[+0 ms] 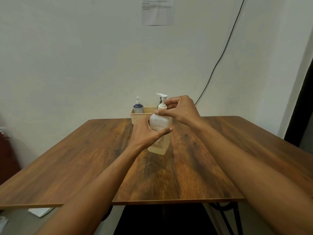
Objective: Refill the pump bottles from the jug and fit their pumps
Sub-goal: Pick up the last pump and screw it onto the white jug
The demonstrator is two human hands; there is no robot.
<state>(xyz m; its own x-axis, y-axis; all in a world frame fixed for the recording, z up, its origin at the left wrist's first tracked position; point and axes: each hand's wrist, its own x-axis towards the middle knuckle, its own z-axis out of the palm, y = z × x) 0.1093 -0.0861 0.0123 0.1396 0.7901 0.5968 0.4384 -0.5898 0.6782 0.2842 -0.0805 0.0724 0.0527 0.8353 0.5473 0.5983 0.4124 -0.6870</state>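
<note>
Fitting a pump, head view. A square translucent bottle (160, 122) stands near the middle of the tabletop (84, 158), with pale yellowish liquid showing in its lower part. The left hand (147, 133) wraps the body of the bottle, thumb across the near face, and steadies it. The right hand (181, 109) pinches the collar of the white pump (162, 99) between thumb and fingertips; the pump sits upright in the neck, spout pointing left.

Behind the bottle, at the far edge against the wall, a beige basket (137, 117) holds a blue bottle (138, 106) with its pump on and a dark green bottle (159, 101), mostly hidden. The jug is not in view.

Step in hand, as judged: screwing the pump onto a bottle that is already filled. Whether the collar is fully seated cannot be told. The next move calls for turning the collar while the left hand keeps the body from rotating or tipping, with the collar kept square to the neck so the thread does not cross. The bottle can then go to the basket.
</note>
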